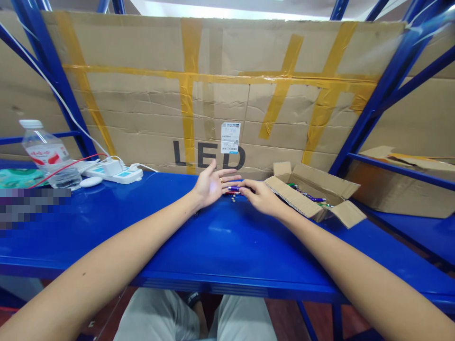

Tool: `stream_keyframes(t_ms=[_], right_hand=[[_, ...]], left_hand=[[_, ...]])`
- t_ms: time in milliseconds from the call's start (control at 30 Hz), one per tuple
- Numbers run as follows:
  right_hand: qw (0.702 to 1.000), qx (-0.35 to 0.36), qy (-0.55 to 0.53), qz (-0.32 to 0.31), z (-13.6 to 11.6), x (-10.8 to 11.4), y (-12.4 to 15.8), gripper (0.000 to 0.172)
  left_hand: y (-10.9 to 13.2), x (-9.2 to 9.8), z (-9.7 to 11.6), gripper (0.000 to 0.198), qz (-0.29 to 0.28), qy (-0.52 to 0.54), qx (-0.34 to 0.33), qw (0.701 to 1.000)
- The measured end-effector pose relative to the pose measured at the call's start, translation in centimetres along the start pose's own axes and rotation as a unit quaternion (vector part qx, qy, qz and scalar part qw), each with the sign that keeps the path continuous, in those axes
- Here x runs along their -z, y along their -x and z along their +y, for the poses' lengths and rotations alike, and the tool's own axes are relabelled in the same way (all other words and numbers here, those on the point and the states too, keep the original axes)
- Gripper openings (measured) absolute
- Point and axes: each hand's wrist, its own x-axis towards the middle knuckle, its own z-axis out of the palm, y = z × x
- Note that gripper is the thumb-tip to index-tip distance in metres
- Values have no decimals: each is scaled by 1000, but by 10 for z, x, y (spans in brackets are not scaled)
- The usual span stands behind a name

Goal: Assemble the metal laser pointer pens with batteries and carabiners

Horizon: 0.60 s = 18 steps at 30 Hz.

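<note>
Above the far middle of the blue table, my right hand (262, 197) pinches a purple pen (234, 188) between thumb and fingers. The pen points left, its end close to the fingers of my left hand (210, 185). That hand is open, palm turned inward, fingers stretched to the right, with a ring on one finger. Whether the pen touches them I cannot tell. Just under the pen shows something red (232, 193), partly hidden. A few tiny silvery pieces (233, 199) lie on the table below. To the right, an open carton (298, 198) holds several coloured pens (314, 198).
A large taped cardboard sheet (142, 104) stands behind the blue table (220, 251). On the left are a water bottle (51, 156), a white power strip (122, 175) with cables, and a green packet (17, 177). Another carton (401, 184) sits beyond the blue frame at right.
</note>
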Motion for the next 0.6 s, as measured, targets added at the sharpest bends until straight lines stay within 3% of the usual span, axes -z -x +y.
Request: stream_keyframes(t_ms=[600], right_hand=[[999, -30, 3, 11, -4, -1, 2, 26]], left_hand=[[-1, 3, -2, 77, -19, 5, -2, 1000]])
